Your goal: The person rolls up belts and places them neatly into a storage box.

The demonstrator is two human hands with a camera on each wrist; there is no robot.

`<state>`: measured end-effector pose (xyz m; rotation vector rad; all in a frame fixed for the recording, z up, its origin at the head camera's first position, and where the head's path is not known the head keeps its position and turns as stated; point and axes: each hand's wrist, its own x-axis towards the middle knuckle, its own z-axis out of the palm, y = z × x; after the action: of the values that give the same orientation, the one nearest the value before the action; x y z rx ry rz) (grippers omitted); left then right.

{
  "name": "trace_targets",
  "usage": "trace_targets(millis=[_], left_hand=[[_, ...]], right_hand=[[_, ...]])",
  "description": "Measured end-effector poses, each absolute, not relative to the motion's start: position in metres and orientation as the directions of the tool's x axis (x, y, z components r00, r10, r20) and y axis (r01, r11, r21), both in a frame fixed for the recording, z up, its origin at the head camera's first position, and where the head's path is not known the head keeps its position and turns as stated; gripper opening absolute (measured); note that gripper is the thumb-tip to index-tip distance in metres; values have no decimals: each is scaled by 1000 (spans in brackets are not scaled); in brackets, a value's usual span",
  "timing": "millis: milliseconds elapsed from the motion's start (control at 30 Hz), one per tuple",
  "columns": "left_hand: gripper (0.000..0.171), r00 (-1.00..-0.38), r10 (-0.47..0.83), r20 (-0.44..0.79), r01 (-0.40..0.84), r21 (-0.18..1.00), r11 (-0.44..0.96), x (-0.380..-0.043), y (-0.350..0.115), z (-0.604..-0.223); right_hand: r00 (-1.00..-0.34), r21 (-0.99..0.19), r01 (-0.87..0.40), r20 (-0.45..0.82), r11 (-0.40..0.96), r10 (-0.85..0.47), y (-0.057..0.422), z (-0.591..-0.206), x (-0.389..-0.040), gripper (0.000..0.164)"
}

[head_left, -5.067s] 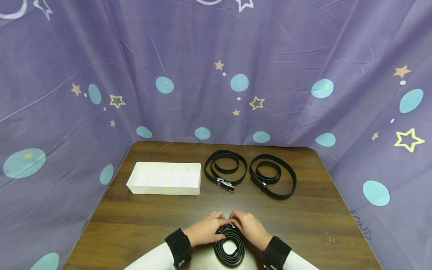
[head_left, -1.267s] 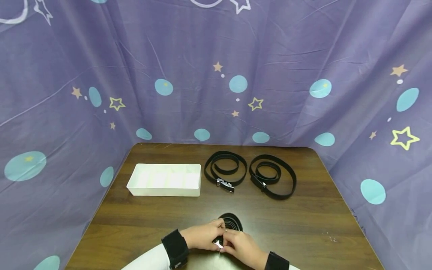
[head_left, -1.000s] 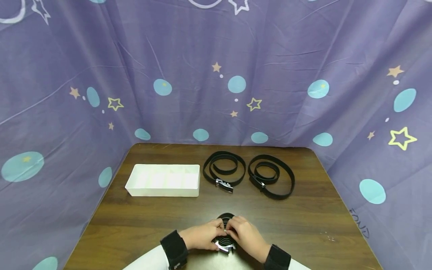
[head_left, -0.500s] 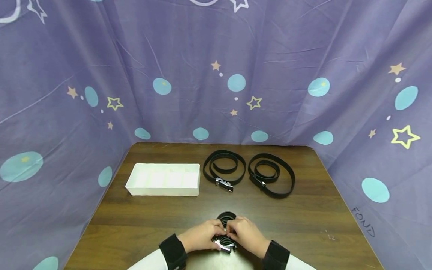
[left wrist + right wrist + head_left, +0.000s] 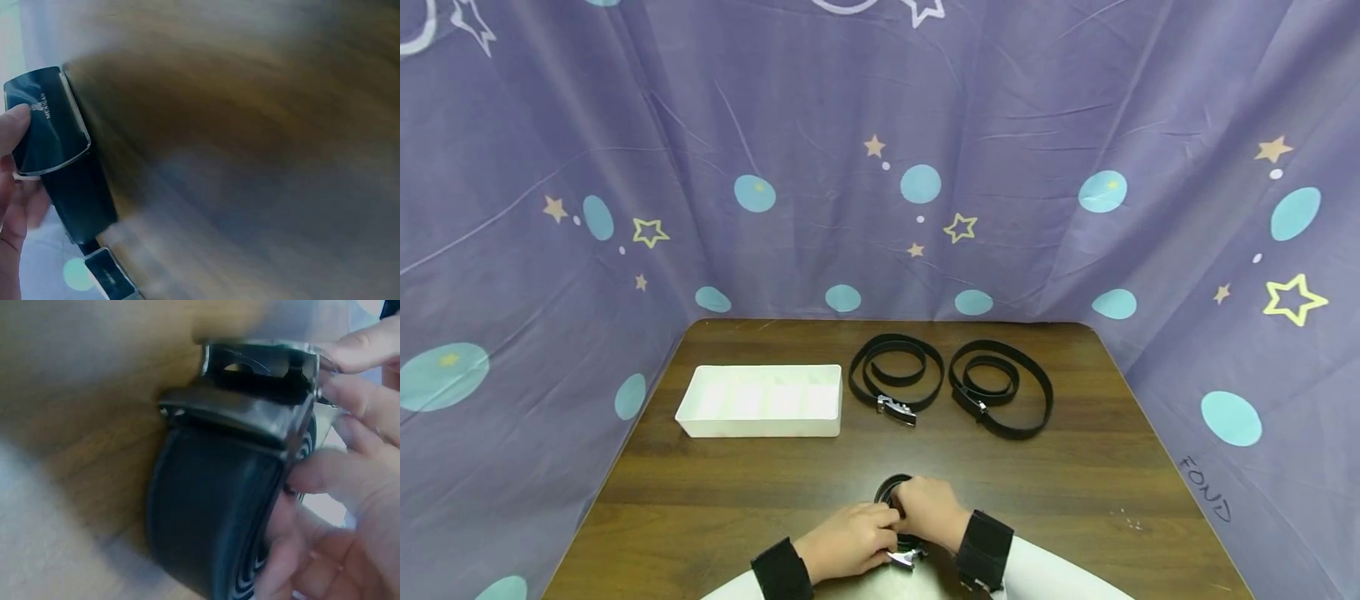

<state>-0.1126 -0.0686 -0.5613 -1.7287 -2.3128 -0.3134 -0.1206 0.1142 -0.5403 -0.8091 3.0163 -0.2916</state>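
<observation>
A black belt [image 5: 887,490], wound into a tight coil, stands near the front of the table between both hands. Its silver buckle [image 5: 904,558] faces the person. My left hand [image 5: 848,542] holds the coil's left side at the buckle; in the left wrist view its thumb [image 5: 14,128] lies on the dark buckle plate [image 5: 53,134]. My right hand [image 5: 932,510] grips the coil from the right and covers much of it. The right wrist view shows the wound strap [image 5: 200,512] under the metal buckle frame [image 5: 231,412], with fingers [image 5: 325,475] on the coil's side.
On the wooden table [image 5: 760,475], a white divided box [image 5: 760,425] stands at the back left. Two loosely coiled black belts, the left one [image 5: 895,337] and the right one [image 5: 1045,400], lie right of it. A purple curtain [image 5: 820,108] surrounds the table.
Over five seconds the coiled belt has turned, its buckle going from the far side to the near side. In the last half second my right hand has shifted left, farther over the coil.
</observation>
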Motion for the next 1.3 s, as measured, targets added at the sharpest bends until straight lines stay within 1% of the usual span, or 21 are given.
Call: trace_targets(millis=[67, 133, 200, 300, 367, 467, 533, 567, 633, 667, 700, 767, 833, 900, 933, 1000, 1067, 1167, 1233, 1300], left_hand=[[9, -267, 926, 268, 961, 5, 275, -111, -66, -559], [9, -267, 944, 197, 963, 30, 266, -109, -62, -556], [10, -267, 956, 118, 962, 85, 259, -106, -59, -553], [13, -283, 959, 2, 942, 188, 277, -103, -59, -547], [16, -312, 947, -74, 907, 272, 320, -103, -64, -543], [20, -394, 903, -175, 814, 389, 430, -106, -86, -536], [22, -482, 845, -231, 733, 423, 533, -112, -106, -531], [23, -531, 811, -245, 695, 421, 583, -117, -116, -529], [24, -623, 746, -235, 643, 390, 660, -129, -134, -527], [24, -665, 717, -211, 629, 360, 689, -136, -141, -526], [23, -700, 688, -192, 612, 336, 716, -143, -146, -526], [22, -740, 662, -122, 618, 266, 740, -157, -150, -528], [20, -746, 664, -44, 646, 193, 739, -171, -144, -531], [19, -737, 676, 27, 673, 125, 729, -184, -130, -535], [18, -729, 682, 60, 684, 99, 723, -188, -121, -537], [16, -707, 697, 117, 706, 75, 704, -195, -99, -540], [16, -680, 715, 164, 731, 76, 678, -197, -77, -545], [15, -615, 761, 208, 788, 132, 601, -192, -49, -552], [16, -563, 795, 228, 826, 189, 531, -185, -37, -557], [15, -542, 810, 224, 831, 284, 478, -179, -32, -560]], right_hand=[[-894, -136, -448, 43, 883, -447, 110, -542, -120, 32], [-915, -101, -403, 52, 910, -400, 107, -544, -119, 32], [-933, -82, -358, 68, 930, -353, 106, -547, -122, 33], [-956, -108, -288, 90, 951, -279, 115, -550, -133, 30], [-969, -133, -238, 105, 962, -225, 128, -550, -146, 28], [-980, -168, -187, 105, 968, -171, 156, -549, -160, 27], [-981, -190, -185, 100, 964, -169, 174, -549, -160, 28], [-978, -200, -200, 98, 959, -183, 180, -548, -157, 29], [-964, -220, -263, 87, 939, -250, 187, -548, -146, 29], [-949, -229, -314, 80, 921, -304, 186, -548, -138, 29], [-925, -236, -379, 72, 895, -372, 184, -548, -130, 28], [-847, -222, -527, 64, 820, -527, 175, -548, -116, 25], [-733, -175, -676, 64, 716, -677, 162, -548, -105, 19], [-619, -103, -785, 76, 612, -782, 149, -546, -100, 14], [-573, -64, -820, 86, 569, -815, 144, -545, -99, 12], [-514, -7, -857, 100, 515, -852, 134, -544, -100, 9], [-489, 19, -869, 109, 494, -865, 128, -543, -102, 8], [-474, 29, -877, 122, 480, -872, 125, -544, -104, 8], [-471, 26, -878, 137, 478, -871, 124, -546, -104, 9], [-480, -5, -875, 152, 485, -864, 124, -548, -103, 12]])
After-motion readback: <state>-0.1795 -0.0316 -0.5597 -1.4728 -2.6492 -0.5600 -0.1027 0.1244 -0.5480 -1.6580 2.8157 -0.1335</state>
